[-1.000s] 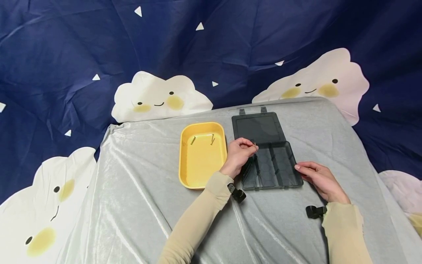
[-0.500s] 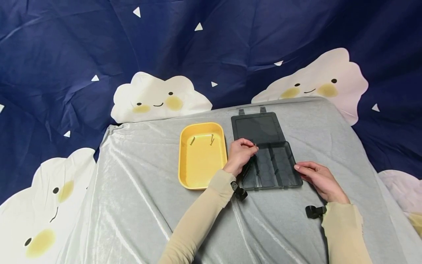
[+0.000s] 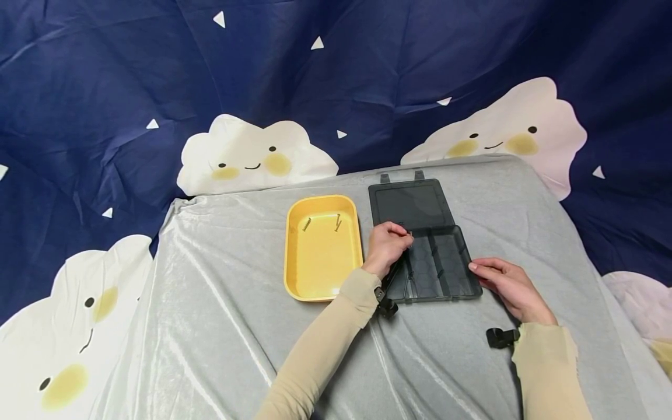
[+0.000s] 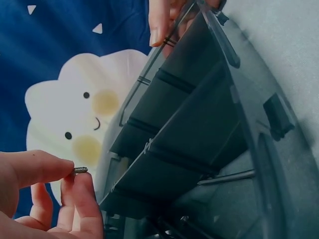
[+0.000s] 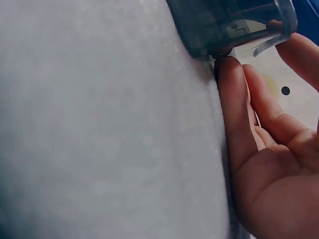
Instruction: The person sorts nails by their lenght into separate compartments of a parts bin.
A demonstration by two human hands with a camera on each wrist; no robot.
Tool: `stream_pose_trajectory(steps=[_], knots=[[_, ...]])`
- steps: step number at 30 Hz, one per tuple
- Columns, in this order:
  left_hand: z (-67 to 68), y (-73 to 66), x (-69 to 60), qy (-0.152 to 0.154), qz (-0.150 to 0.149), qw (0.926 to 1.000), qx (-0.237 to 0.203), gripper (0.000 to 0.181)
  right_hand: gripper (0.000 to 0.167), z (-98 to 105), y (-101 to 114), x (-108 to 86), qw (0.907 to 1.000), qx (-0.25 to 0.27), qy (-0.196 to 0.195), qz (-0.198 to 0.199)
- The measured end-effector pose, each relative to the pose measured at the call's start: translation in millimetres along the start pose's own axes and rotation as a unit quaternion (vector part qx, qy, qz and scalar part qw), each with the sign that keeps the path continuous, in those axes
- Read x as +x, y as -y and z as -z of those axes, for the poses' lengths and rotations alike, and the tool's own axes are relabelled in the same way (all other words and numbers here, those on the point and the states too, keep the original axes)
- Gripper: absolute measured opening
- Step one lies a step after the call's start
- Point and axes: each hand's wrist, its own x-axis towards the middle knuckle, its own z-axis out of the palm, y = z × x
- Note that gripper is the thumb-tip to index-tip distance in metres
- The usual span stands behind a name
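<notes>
My left hand [image 3: 387, 248] is over the left part of a dark see-through compartment box [image 3: 451, 286]. Between its thumb and fingertips it pinches a small metal screw [image 4: 79, 170]; only a threaded end shows in the left wrist view, and the fingers cover the rest. Several long thin metal pieces [image 4: 227, 178] lie in the box's left compartment, partly hidden by the hand. At the box's right side, my right hand [image 3: 511, 286] holds the wall, with a digit over the rim and other fingers against the outside and low by the cloth.
Left of the box stands a yellow tray [image 3: 287, 256] with a few screws [image 3: 338, 223] near its far end. The box's lid [image 3: 412, 201] lies folded back behind it. Grey cloth [image 3: 220, 326] covers the table, and a dark blue curtain [image 3: 367, 70] hangs behind.
My left hand has shifted slightly to the right over the box with the screw still pinched, and its wrist has swung right. The right hand stays in place.
</notes>
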Motion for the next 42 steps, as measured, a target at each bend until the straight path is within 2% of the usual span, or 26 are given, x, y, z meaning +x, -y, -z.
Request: stream_pose_trajectory(steps=[9, 16, 21, 24, 26, 29, 33, 37, 39, 42], knots=[[1.4, -2.5, 0.3, -0.009, -0.009, 0.9999, -0.006, 0.019, 0.008, -1, 2, 0.2, 0.9999, 0.015, 0.004, -0.003], [8.9, -10.6, -2.9, 0.018, -0.014, 0.9995, -0.021, 0.018, 0.008, 0, 3, 1.1, 0.9999, 0.009, 0.001, -0.011], [19.7, -20.6, -10.0, 0.063, -0.05, 0.9966, -0.017, 0.013, 0.007, 1, 2, 1.5, 0.9999, 0.008, 0.002, -0.011], [28.2, -29.2, -14.4, 0.08, -0.076, 0.9939, -0.002, 0.011, 0.008, 2, 1, 1.6, 0.9998, 0.015, 0.005, -0.008], [34.9, -36.7, -16.6, 0.08, -0.09, 0.9925, 0.02, 0.011, 0.008, 2, 1, 1.5, 0.9998, 0.016, 0.006, -0.007], [46.3, -48.1, -17.4, 0.059, -0.115, 0.9901, 0.055, 0.012, 0.008, 2, 2, 1.2, 0.9999, 0.01, 0.005, -0.008], [65.9, -58.3, -13.3, 0.03, -0.154, 0.9821, 0.104, 0.012, 0.007, 1, 2, 0.6, 0.9999, 0.006, 0.003, -0.01], [87.8, -59.8, -2.8, -0.005, -0.186, 0.9648, 0.186, 0.011, 0.007, 1, 2, 0.2, 0.9999, 0.007, 0.001, -0.012], [98.9, -57.3, 4.8, -0.023, -0.192, 0.9549, 0.226, 0.01, 0.007, 0, 2, 0.2, 0.9999, 0.008, 0.0, -0.013], [115.4, -50.8, 16.5, -0.048, -0.182, 0.9426, 0.276, 0.012, 0.006, 0, 2, 0.5, 0.9998, 0.013, 0.001, -0.015]])
